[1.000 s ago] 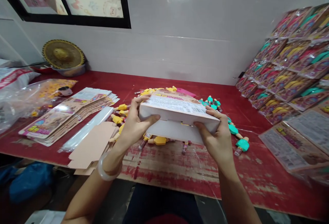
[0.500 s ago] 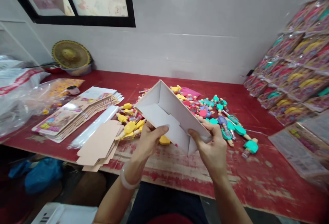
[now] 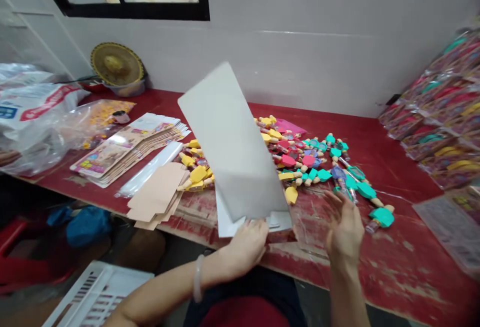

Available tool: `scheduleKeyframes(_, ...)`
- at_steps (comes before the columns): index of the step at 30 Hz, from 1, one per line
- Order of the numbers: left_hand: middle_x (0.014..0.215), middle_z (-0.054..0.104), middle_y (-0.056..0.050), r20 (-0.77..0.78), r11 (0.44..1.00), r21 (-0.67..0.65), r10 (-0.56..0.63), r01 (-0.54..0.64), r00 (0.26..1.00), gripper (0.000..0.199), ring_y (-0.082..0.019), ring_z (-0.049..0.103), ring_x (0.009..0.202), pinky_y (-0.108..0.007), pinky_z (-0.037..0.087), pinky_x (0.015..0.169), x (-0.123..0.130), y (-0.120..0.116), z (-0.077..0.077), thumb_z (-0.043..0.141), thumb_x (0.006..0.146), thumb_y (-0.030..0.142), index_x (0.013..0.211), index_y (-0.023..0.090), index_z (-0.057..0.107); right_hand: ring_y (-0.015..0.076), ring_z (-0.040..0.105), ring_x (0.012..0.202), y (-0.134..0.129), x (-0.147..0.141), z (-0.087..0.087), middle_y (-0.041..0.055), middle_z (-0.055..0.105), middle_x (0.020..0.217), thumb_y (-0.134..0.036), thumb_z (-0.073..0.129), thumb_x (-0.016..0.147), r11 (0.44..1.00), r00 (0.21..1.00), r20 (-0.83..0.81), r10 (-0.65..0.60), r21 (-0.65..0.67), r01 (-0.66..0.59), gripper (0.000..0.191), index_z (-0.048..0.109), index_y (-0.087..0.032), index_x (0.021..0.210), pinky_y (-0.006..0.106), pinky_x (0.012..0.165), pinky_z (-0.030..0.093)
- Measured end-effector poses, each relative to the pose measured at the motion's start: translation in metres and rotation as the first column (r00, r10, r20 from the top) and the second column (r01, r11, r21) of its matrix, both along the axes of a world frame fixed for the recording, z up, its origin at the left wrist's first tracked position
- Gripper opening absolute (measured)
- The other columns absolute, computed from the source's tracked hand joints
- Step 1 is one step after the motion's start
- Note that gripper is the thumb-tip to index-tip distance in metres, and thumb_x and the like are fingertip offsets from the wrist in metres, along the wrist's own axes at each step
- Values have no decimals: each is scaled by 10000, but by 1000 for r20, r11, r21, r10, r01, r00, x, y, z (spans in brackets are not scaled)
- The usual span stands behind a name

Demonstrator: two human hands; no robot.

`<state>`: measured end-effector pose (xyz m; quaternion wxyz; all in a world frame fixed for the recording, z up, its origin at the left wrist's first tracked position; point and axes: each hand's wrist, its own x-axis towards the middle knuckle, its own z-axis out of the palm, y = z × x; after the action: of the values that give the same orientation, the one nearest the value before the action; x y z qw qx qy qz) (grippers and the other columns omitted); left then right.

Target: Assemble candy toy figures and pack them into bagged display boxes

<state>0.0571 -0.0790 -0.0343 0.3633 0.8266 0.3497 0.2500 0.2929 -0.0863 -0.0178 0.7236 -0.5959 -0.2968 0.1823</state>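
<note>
My left hand [image 3: 247,246] grips the lower edge of a white cardboard box [image 3: 230,142], whose broad flat panel stands tilted up above the table. My right hand [image 3: 344,228] is off the box, its fingers spread and holding nothing, just in front of a loose pile of toy figures [image 3: 303,164] with yellow, teal and red parts. The box hides part of that pile. Tan flat card blanks [image 3: 159,192] lie to the left of the box, beside a stack of printed card sleeves [image 3: 129,149].
The red worktop [image 3: 397,177] is worn at its front edge. A clear plastic sleeve [image 3: 150,169] and a plastic bag [image 3: 33,122] lie at the left. Packaged toys [image 3: 438,117] are stacked against the wall at right. A white plastic crate [image 3: 97,292] sits below the table.
My right hand has let go of the box and moved away from it. The box has swung up and now stands tilted, held only by my left hand, which has moved lower.
</note>
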Motion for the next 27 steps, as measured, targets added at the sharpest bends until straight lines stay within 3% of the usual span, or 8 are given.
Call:
scheduleKeyframes(3,1231,674,-201,-151,974,-97,187,-203,971,205,-432,567,1247,-605,404,1055,10,-5,-71,587,784,152,923,268,682,297,646,1086,-19,12,-44,137,701,1109,-591,649,818,977,998,52,20,-214,-9,512,664,-158,1093,523,1012,456)
scheduleKeyframes(6,1269,664,-178,-103,971,-120,194,-205,976,172,-407,526,1299,-555,344,1113,9,15,-98,696,737,163,866,273,663,303,652,1046,-37,-6,-81,145,713,1079,-583,634,817,933,982,132,135,-350,-81,495,672,-155,1064,518,991,468)
scheduleKeyframes(12,1262,679,-130,6,987,-77,139,-138,990,237,-250,564,1291,-341,322,1142,9,70,-76,643,767,128,977,225,692,270,632,1134,-10,-90,-118,143,692,1188,-405,406,978,825,705,457,542,-449,-343,397,662,-170,1170,520,1063,421)
scheduleKeyframes(17,1154,717,-79,9,949,14,315,-315,949,252,-220,634,1183,-327,428,1071,-46,78,-54,566,838,177,1041,244,700,342,470,1338,32,-104,-155,173,649,1275,-369,317,998,784,404,675,617,-571,-242,460,642,-135,1224,668,1137,184)
scheduleKeyframes(19,1163,690,-147,-27,841,81,539,-535,842,260,-261,631,1156,-432,446,1062,-100,85,-47,494,917,246,1099,187,670,347,478,1332,36,-96,-171,154,684,1215,-358,304,1003,780,339,703,625,-576,-243,456,668,-144,1176,653,1137,193)
scheduleKeyframes(22,1275,603,-241,-314,510,291,850,-809,423,358,-338,509,1294,-516,383,1091,-184,97,-43,509,939,314,1208,97,599,350,478,1337,30,-85,-187,144,685,1219,-353,315,998,797,290,743,603,-554,-240,446,677,-149,1162,627,1146,198)
scheduleKeyframes(24,1299,562,-290,-548,513,340,789,-788,278,471,-395,484,1302,-524,409,1044,-222,99,-46,562,915,367,1257,43,557,352,478,1339,26,-83,-192,147,678,1235,-356,334,989,801,285,749,598,-555,-223,436,681,-151,1158,620,1150,197)
scheduleKeyframes(27,1223,614,-260,-661,587,310,699,-748,274,370,-356,586,1178,-415,486,925,-240,93,-53,513,932,293,1196,47,595,346,502,1315,24,-84,-193,139,680,1237,-338,351,977,788,283,736,615,-576,-217,419,686,-155,1149,612,1143,218)
